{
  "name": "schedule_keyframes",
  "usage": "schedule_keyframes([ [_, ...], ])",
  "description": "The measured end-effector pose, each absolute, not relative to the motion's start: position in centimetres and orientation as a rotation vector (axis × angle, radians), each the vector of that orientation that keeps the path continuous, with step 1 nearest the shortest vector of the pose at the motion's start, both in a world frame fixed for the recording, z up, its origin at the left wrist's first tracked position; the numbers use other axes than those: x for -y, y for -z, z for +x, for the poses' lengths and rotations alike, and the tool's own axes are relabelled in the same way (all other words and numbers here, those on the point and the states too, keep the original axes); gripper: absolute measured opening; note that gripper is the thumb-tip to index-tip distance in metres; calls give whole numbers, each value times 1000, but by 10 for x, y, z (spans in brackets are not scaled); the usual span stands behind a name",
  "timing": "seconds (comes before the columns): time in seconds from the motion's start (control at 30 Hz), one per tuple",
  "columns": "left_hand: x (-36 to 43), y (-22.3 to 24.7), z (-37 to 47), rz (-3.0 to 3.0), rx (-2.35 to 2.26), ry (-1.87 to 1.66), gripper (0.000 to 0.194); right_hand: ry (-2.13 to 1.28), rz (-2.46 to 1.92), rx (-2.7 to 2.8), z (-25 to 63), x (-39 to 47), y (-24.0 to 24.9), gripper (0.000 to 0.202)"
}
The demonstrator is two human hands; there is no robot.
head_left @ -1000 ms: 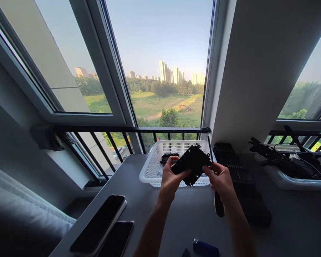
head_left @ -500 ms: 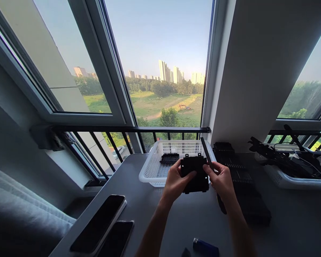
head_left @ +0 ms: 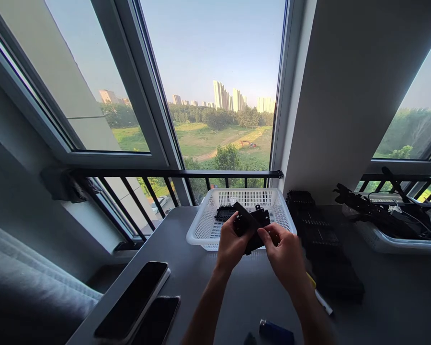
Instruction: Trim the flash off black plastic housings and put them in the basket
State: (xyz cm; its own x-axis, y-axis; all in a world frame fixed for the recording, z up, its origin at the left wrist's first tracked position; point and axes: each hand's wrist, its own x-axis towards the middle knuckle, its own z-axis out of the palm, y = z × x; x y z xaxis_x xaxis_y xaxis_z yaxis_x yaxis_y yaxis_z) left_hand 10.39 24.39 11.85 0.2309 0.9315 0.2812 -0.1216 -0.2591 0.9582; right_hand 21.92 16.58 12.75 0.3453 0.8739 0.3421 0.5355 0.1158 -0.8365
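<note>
Grey desk, lower frame. White basket, centre; dark slotted piece inside. Second white basket, right edge, cut off, heaped with black strips and cables. Black stack right of centre. Two phones, lower left. Left hand grips black part, centre frame, blocking basket's front; right hand pinches its right edge, palm contents can't tell. Blue item, bottom. Yellow-and-white item partly behind right forearm.

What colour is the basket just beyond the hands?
The basket is white, shown best in the head view.
</note>
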Motion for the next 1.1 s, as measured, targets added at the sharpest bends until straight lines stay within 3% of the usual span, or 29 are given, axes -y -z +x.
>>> schedule_keyframes([
  [0.87,-244,-117,102,1455,-854,-1300,23,-355,-1518,1318,229,-165,-127,33],
  [1.1,-244,-123,102,1317,-840,-1333,29,-432,-1446,1046,257,-170,-121,50],
])
